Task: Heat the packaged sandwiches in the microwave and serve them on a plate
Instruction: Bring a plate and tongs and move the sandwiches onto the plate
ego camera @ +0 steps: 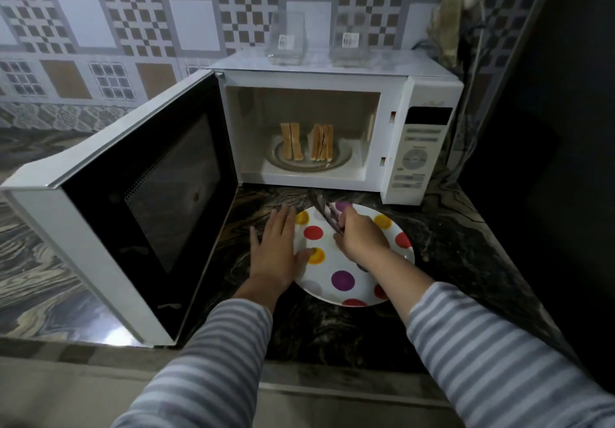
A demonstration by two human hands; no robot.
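The white microwave [426, 148] stands on the dark counter with its door [146, 201] swung wide open to the left. Inside, two sandwiches [306, 146] stand upright on the glass turntable [342, 156], out of any packaging. In front of the microwave lies a white plate with coloured dots [346, 281]. My left hand [276, 251] rests flat on the plate's left rim with fingers spread. Over the plate, my right hand [359, 234] is closed around metal tongs [327, 216], whose tips point toward the microwave.
Two clear glass containers [288, 39] stand on top of the microwave. The open door blocks the counter to the left of the plate. A dark wall and hanging cables [472, 94] lie to the right. The counter's front edge [332, 377] runs below my forearms.
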